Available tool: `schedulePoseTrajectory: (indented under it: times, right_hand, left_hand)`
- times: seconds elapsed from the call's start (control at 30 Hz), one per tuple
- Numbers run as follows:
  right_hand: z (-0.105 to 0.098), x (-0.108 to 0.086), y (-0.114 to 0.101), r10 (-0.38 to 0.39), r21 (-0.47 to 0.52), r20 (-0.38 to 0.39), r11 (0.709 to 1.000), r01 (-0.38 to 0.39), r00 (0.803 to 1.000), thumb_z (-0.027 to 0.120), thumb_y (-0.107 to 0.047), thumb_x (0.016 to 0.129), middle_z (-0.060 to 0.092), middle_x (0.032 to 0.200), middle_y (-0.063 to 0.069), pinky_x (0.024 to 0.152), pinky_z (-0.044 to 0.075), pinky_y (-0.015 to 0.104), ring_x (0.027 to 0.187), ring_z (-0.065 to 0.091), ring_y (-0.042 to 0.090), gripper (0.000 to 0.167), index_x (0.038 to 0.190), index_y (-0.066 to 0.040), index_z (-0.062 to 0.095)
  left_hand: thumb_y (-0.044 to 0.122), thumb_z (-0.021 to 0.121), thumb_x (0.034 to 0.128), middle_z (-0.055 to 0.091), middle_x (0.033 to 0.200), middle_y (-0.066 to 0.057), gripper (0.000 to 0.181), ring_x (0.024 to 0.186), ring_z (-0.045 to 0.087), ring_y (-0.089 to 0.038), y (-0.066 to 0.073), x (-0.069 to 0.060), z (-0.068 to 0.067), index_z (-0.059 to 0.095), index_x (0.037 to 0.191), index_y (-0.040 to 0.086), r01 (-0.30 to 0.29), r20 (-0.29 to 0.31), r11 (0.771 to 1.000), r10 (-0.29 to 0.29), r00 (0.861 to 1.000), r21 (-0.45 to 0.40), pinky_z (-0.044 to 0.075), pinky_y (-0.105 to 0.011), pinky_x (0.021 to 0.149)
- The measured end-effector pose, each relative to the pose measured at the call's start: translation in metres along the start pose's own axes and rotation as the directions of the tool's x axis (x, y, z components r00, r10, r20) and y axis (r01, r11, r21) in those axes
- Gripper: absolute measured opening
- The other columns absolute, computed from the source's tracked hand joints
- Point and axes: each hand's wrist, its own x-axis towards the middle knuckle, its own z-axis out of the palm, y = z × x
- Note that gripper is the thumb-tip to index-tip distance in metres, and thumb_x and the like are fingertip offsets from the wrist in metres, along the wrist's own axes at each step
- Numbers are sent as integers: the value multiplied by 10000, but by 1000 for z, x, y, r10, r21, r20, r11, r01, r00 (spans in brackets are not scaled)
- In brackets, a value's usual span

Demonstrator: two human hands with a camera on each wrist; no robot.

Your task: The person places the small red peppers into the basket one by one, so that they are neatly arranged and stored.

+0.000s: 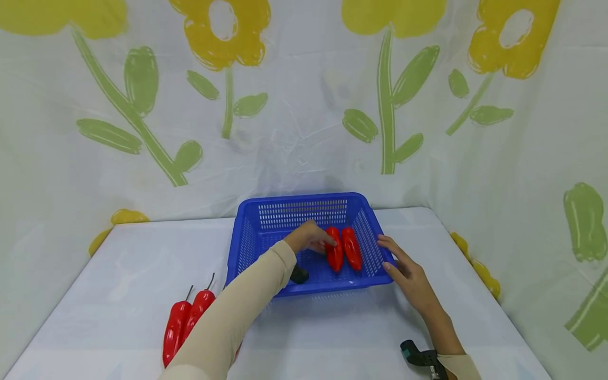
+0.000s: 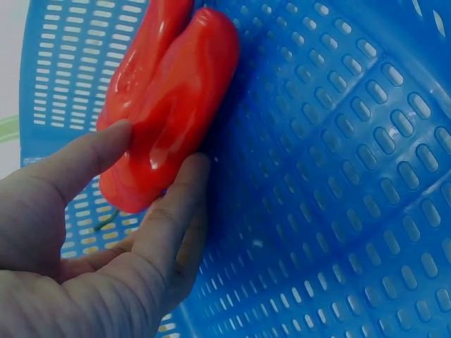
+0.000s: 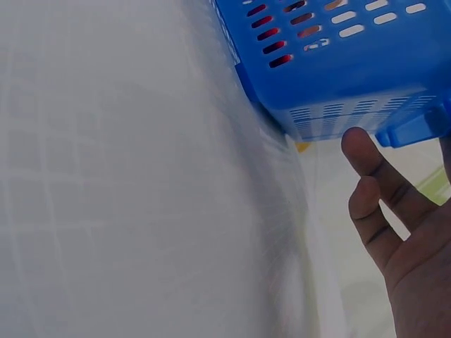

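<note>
Two glossy red peppers lie side by side in a blue plastic basket [image 1: 309, 289], near its right wall. My left hand [image 1: 307, 237] reaches into the basket and pinches the nearer red pepper [image 1: 335, 256] between thumb and fingers; the left wrist view shows the thumb on one side and fingertips on the other. Just right of it rests the second red pepper [image 1: 351, 248], not held. Outside the basket, my right hand [image 1: 410, 277] has its fingers extended at the right rim. In the right wrist view two fingers [image 3: 384, 186] stand beside the basket's outer wall.
More red peppers [image 1: 177, 327] with dark stems lie on the white table [image 1: 123, 274] at the left, partly covered by the left sleeve. Behind the basket hangs a white sheet [image 1: 304, 121] printed with flowers. A black strap [image 1: 420, 358] circles the right wrist.
</note>
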Motion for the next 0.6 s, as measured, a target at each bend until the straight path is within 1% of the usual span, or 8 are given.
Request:
schedulePoseTrajectory:
  times: [0.1,0.23,0.3,0.33,0.43,0.47,0.53,0.6]
  right_hand:
    - [0,0,0,5,5,0,1000,-5,1000,553,-171,1026,352,1591,-46,1032,327,706,1467,277,345,476,1493,-227,481]
    - [5,-1,0,3,19,2,1000,-3,1000,552,-163,1027,351,1592,-43,1041,320,698,1472,271,335,476,1494,-224,481]
    - [6,-1,-1,-3,22,5,1000,3,1000,551,-160,1026,349,1593,-44,1043,314,701,1475,271,320,481,1496,-229,477]
    - [6,0,-2,-4,24,7,1000,4,1000,551,-159,1026,350,1592,-47,1044,316,699,1476,272,309,480,1495,-231,477]
    - [4,2,-4,-5,13,6,1000,5,1000,550,-160,1026,346,1593,-43,1039,311,714,1477,271,313,484,1498,-231,471]
    - [3,2,-4,-1,11,6,1000,1,1000,550,-161,1026,344,1595,-37,1036,311,717,1476,269,325,485,1499,-229,469]
    - [1,1,-3,4,4,3,1000,-4,1000,549,-165,1027,344,1597,-18,1028,312,723,1472,266,361,482,1500,-220,470]
    - [1,0,-1,9,2,1,1000,-9,1000,546,-167,1028,341,1599,-4,1025,309,728,1469,260,387,482,1501,-219,469]
  left_hand:
    - [-48,793,810,612,1087,-292,822,1037,674,-390,-1,2,0,284,1452,-119,2,-4,1000,-2,1000,3,570,-435,875]
    - [5,807,819,599,1148,-316,910,1063,665,-407,-3,-4,-7,221,1507,-92,15,-34,999,-14,999,39,565,-439,887]
    - [42,800,837,605,1176,-317,840,1074,663,-409,-2,-10,-12,277,1478,-106,12,-53,997,-8,999,82,559,-442,900]
    - [48,790,847,605,1192,-324,856,1081,659,-413,-1,-13,-14,252,1496,-102,4,-55,996,1,998,93,557,-444,905]
    - [66,765,870,614,1183,-292,756,1076,660,-396,5,-22,-20,317,1455,-104,-32,-65,991,41,997,131,555,-439,915]
    - [73,761,874,619,1166,-277,702,1065,661,-386,6,-24,-22,358,1421,-107,-46,-61,988,56,997,149,557,-430,912]
    - [73,756,879,624,1162,-275,643,1063,659,-383,8,-26,-27,404,1384,-114,-72,-38,988,78,996,139,557,-424,913]
    - [84,749,888,625,1172,-280,544,1078,653,-390,8,-26,-32,483,1310,-134,-96,-4,989,97,995,116,551,-422,927]
